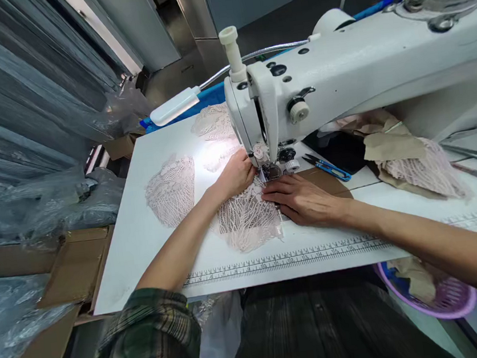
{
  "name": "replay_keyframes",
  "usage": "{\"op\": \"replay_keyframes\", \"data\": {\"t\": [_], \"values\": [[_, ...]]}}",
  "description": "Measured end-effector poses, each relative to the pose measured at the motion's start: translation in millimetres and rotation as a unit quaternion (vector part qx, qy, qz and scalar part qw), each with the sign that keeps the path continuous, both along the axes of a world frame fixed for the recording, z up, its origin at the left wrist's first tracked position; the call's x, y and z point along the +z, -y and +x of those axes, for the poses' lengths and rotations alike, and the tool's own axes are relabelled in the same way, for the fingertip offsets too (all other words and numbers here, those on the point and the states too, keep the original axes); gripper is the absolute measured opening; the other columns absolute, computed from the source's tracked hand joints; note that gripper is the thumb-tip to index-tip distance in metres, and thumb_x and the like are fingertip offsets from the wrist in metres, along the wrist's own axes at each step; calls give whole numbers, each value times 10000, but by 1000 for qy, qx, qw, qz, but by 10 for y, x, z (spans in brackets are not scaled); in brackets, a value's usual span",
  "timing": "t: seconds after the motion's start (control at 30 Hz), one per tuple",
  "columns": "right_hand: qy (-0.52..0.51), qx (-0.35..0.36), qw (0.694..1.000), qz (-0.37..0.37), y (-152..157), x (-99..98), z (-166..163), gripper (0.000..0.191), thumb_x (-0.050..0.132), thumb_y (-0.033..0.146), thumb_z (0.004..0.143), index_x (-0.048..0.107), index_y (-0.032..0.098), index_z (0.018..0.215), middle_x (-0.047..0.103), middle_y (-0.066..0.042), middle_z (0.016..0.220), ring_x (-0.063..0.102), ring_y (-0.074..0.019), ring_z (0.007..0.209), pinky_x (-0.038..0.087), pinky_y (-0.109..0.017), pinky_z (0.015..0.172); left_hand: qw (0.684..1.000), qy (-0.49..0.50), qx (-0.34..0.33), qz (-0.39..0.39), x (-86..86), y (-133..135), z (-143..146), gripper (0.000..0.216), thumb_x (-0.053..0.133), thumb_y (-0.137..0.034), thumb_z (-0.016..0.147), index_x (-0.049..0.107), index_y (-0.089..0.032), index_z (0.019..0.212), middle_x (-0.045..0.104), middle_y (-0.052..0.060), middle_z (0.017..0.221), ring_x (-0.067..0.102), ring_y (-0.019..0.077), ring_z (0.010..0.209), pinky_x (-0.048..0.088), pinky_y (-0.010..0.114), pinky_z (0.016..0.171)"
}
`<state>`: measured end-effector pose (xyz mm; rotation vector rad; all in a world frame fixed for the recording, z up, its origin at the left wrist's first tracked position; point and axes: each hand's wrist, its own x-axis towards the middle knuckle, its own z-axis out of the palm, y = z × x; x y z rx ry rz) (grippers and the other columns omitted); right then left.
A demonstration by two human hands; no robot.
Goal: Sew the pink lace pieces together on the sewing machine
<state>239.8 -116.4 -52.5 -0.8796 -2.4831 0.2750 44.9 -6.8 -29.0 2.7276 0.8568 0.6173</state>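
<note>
Left hand [236,174] and right hand [305,201] meet at the needle area of the sewing machine [338,70], just right of the middle of the frame. I have the left one with its fingers curled and bunched over the upper part of a pale lace piece [249,219]; its fingertips are hidden from me, so I cannot tell whether they pinch the lace or only press on it. I have the right one palm down, fingers extended and close together, at the lace's right edge beside the presser foot [270,172]. Whether its thumb grips anything, I cannot tell.

The lace lies in the centre of the frame, its top at the presser foot and its lower edge spread loosely on the white desk [129,260]. I judge the step in hand to be lining the lace up and guiding it under the foot. As I read it, the next move calls for light, even guidance from both sides, with the layer flat and my fingertips clear of the needle. Another lace panel [173,189] lies apart, left of centre, and blue-handled snips [327,167] rest right of the needle.
</note>
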Motion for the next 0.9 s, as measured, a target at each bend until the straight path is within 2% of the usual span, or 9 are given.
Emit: {"op": "replay_keyframes", "data": {"t": [0.13,0.23,0.27,0.33,0.4,0.53,0.67,0.77,0.9], "values": [[-9,-14,1000,2,27,-47,12,364,457,155,901,626,134,1222,597,-139,1257,520,-295,1107,415,-526,977,993,-4,-43,114,-59,-125,-4,246,384,-157,932,565,-151,766,613,86,817,581,196,808,502,339,716],[-21,-9,1000,-22,39,-14,36,448,434,132,894,549,163,1326,595,-130,1247,502,-290,1109,426,-512,962,976,32,-24,214,32,77,-161,185,465,-190,919,570,-149,772,633,70,795,567,170,697,477,321,622],[-29,-11,999,-33,38,-7,42,486,425,125,891,503,161,1370,600,-136,1227,503,-287,1098,435,-506,950,971,45,-53,229,68,206,-238,172,505,-209,911,566,-153,760,638,51,773,562,155,663,470,306,599],[-49,-19,997,-55,35,-1,47,535,409,125,895,421,142,1429,615,-150,1172,510,-281,1062,455,-494,924,969,60,-146,191,127,514,-398,147,547,-252,900,576,-158,791,642,22,745,577,138,650,491,290,602],[-72,-25,994,-75,32,-2,49,546,395,131,904,385,141,1450,628,-144,1139,517,-277,1036,467,-490,915,968,11,-217,125,154,815,-524,187,554,-316,907,592,-133,915,678,70,887,630,165,782,532,301,654],[-132,-27,984,-119,21,3,71,573,388,128,904,357,222,1469,640,-86,1170,546,-253,1068,476,-471,950,970,-26,-175,168,112,1133,-575,107,439,-86,941,539,-123,951,682,72,871,625,141,729,533,270,647],[-170,-78,972,-143,-2,19,113,440,392,166,928,502,228,1350,651,-74,1127,609,-215,1026,515,-392,913,956,12,-175,237,62,1132,-480,146,352,-77,969,486,-132,963,644,36,737,576,128,617,499,262,576],[-143,-75,982,-104,-15,22,116,371,400,170,932,597,200,1245,629,-97,1088,606,-204,985,515,-374,891,941,5,-182,285,70,1146,-452,118,380,-89,957,484,-140,974,619,16,696,534,124,557,463,266,526],[-32,-21,999,-10,-10,6,56,365,446,189,917,641,217,1224,563,-133,1111,530,-260,1026,478,-471,906,938,1,-189,290,77,1222,-474,80,462,-147,960,503,-138,1028,590,-11,660,525,116,534,454,260,508]]}}
